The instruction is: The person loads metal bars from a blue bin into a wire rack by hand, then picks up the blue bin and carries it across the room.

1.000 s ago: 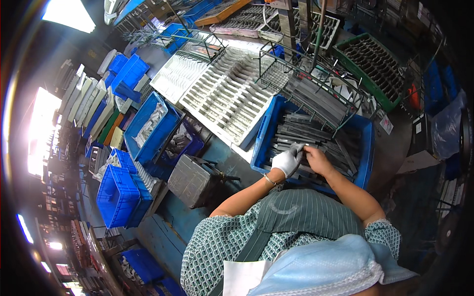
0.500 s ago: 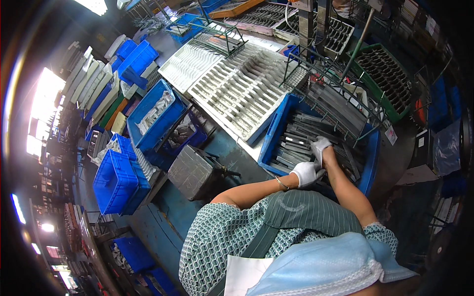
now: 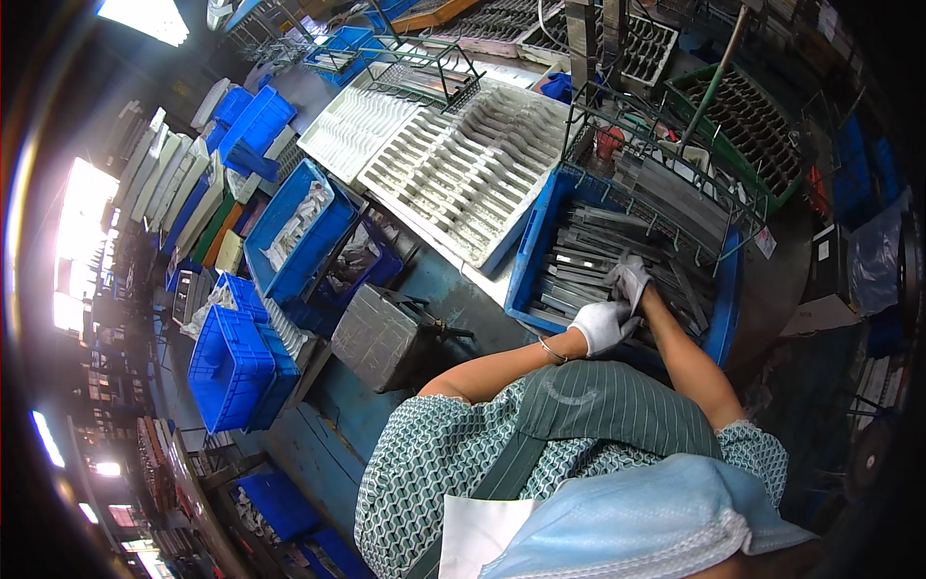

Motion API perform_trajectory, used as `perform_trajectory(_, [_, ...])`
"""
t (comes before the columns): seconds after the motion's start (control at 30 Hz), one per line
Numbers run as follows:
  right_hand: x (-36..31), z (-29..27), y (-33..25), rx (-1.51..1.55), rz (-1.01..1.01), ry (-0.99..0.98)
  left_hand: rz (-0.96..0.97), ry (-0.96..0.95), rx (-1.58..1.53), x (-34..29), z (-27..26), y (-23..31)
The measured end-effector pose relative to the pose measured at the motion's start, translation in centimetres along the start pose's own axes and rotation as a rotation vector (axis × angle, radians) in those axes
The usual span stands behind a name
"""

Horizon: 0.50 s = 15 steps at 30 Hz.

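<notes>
Both my hands wear white gloves and meet over a blue crate (image 3: 526,275) full of long, flat grey metal strips (image 3: 579,253). My left hand (image 3: 602,328) is closed, its fingertips against the right glove near the wrist. What they pinch there, if anything, is hidden. Just beyond it, my right hand (image 3: 631,280) hangs over the strips with its fingers bent. Whether it grips a strip cannot be made out. Several strips lie criss-cross under and around both hands.
A white slotted tray (image 3: 463,174) lies left of the crate, with a second tray (image 3: 352,130) beyond. A green wire rack (image 3: 675,207) overhangs the crate's far right side. At left stand a grey box stool (image 3: 378,340) and blue bins (image 3: 231,367).
My right hand has turned slightly, its fingers reaching farther up over the strips. My left hand stays close against it. The whole view has shifted a little.
</notes>
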State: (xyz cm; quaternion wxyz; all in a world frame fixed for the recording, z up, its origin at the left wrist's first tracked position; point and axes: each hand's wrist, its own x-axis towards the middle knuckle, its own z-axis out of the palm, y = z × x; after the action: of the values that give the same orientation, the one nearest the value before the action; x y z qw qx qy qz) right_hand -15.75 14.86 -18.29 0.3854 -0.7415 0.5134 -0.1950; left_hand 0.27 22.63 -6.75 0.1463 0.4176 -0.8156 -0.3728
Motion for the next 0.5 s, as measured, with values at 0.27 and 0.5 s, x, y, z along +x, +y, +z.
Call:
perform_trajectory(0.27, [-0.2,-0.3,-4.0,0.62,-0.157,0.388,-0.069,0.165,0.012,-0.1,-1.8,-0.5])
perform_trajectory(0.5, [0.2,2.9,-3.7,0.067,0.415,0.3,-0.382,0.354,-1.302,2.7,-0.2,-5.9])
